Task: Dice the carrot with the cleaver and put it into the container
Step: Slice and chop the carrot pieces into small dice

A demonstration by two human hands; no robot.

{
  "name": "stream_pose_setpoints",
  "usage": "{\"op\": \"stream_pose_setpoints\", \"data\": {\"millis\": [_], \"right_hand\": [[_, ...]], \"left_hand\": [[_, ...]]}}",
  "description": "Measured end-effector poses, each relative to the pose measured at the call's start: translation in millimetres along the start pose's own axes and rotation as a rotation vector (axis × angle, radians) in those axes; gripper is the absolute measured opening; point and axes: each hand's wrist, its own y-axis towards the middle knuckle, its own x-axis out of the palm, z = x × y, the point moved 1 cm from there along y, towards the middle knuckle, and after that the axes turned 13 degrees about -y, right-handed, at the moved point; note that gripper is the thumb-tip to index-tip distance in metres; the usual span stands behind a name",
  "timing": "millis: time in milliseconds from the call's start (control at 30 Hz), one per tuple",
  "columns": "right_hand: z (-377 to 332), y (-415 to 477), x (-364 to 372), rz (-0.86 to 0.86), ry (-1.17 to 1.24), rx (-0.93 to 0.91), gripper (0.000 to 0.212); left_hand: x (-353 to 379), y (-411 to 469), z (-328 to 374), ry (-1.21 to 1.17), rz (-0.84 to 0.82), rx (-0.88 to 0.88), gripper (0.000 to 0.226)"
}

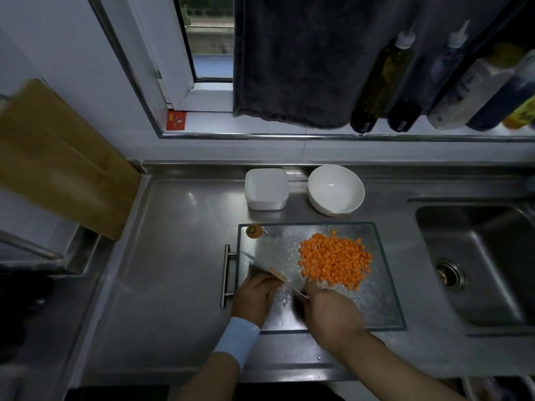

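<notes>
Gripping the cleaver [255, 264], handle hidden, right hand [330, 311], left hand [254, 296] curled on blurred carrot sliver [277, 274]

The counter [179, 256] and sink [477, 256] are stainless steel, smooth with a soft sheen. The cutting board [376, 299] looks like glossy glass or metal beaded with water, its bar handle [227, 273] brushed metal, the cleaver [260, 266] blade polished steel and the cut carrot [333, 260] moist and matt. The square container [266, 189] is satin white plastic, the bowl [335, 189] glossy white ceramic, the towel [289, 68] dark nappy cloth, and the leaning board [58, 157] matt wood.
</notes>
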Motion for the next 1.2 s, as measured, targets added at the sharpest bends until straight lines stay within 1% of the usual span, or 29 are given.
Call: {"op": "stream_pose_setpoints", "data": {"millis": [100,167,233,367,467,567,633,733,833,933,1100,1200], "right_hand": [[-6.0,-9.4,-2.9,-0.005,-0.045,0.008,0.012],[-7.7,-12.8,-5.3,-0.025,-0.051,0.035,0.018],[-7.7,-14.8,-7.0,-0.042,-0.051,0.051,0.02],[-7.4,-16.0,-9.5,-0.049,-0.063,0.062,0.024],[-7.4,-13.5,-14.1,-0.081,-0.077,0.04,0.026],[-6.2,-7.4,-16.9,-0.121,-0.068,0.031,0.029],[-5.6,-2.4,-16.7,-0.15,-0.062,0.042,0.027],[-6.0,4.6,-12.9,-0.186,-0.056,0.048,0.026],[-4.2,12.8,-10.1,-0.197,-0.031,0.048,0.028],[-2.2,18.4,-7.2,-0.205,-0.011,0.058,0.027],[-0.9,26.0,4.1,-0.181,0.04,0.064,0.021],[-4.0,32.3,11.5,-0.152,0.071,0.062,0.015]], "left_hand": [[-2.6,0.1,2.0,0.037,-0.013,0.022,0.011],[-3.9,0.0,3.9,0.037,-0.016,0.003,0.022],[-4.6,0.1,4.9,0.025,-0.03,-0.026,0.024],[-6.4,1.4,7.3,0.01,-0.046,-0.057,0.024],[-6.7,2.3,8.1,-0.001,-0.04,-0.072,0.015],[-4.2,0.7,4.1,-0.028,-0.058,-0.095,0.015],[-2.9,-0.2,1.4,-0.029,-0.073,-0.096,0.014],[-0.9,-3.8,-2.1,-0.019,-0.096,-0.1,0.023],[0.1,-4.7,-4.9,-0.046,-0.088,-0.106,0.014],[1.2,-5.3,-7.6,-0.041,-0.076,-0.111,0.014],[4.5,-8.1,-12.9,-0.035,-0.066,-0.102,0.014],[5.4,-8.5,-15.9,-0.026,-0.06,-0.087,0.017]]}}
